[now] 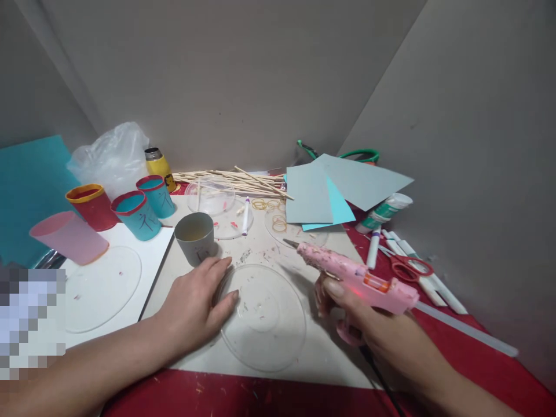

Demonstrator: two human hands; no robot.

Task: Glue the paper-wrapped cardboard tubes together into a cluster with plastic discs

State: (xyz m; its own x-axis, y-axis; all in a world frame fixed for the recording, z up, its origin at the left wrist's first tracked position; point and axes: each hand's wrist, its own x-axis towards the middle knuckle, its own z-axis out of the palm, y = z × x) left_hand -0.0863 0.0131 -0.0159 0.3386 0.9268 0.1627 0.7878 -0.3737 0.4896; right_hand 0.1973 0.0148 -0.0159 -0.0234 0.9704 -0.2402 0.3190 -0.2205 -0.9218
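My right hand (pixel 347 310) is wrapped round the handle of a pink hot glue gun (pixel 339 266). Its metal nozzle points to the upper left, and a long translucent glue stick (pixel 467 329) sticks out of the back. My left hand (pixel 197 304) lies on the left rim of a transparent round plastic plate (pixel 264 347), thumb and fingers apart, holding nothing. Just beyond those fingers stands a grey paper cup (pixel 193 240) with a dark mark on its side. Whether the fingertips touch this cup I cannot tell.
Decorated cups (pixel 136 217) stand at left near another transparent plate (pixel 104 289). Thin wooden sticks (pixel 226 180) lie along the back wall. Grey card sheets (pixel 309 194), markers (pixel 447 292) and red-handled scissors (pixel 410 267) are on the right. A black cord (pixel 382 379) trails from the glue gun.
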